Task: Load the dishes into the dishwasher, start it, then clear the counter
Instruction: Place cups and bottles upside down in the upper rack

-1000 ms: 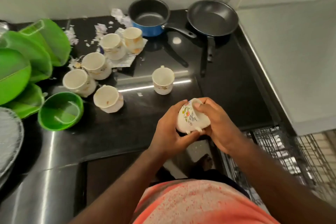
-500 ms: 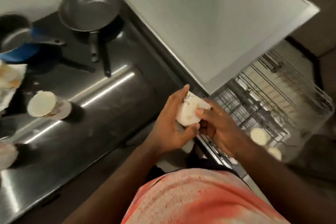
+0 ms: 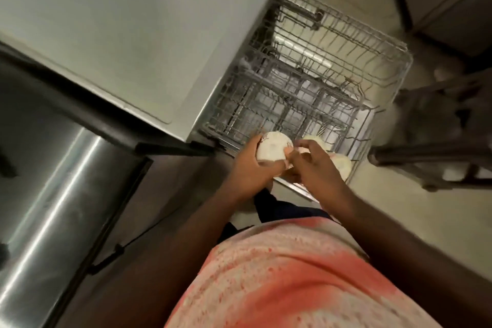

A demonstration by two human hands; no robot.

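I am gripping the cup (image 3: 271, 149) with my left hand (image 3: 253, 168), my right hand (image 3: 316, 165) fingers pinching its side, over the dishwasher rack's (image 3: 319, 67) near edge (cup print too blurred to read).

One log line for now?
step: load cup | left hand: grips cup | right hand: pinches cup | rack: pulled out, two cups inside

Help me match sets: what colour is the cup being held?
Off-white, best seen in the head view: the cup.
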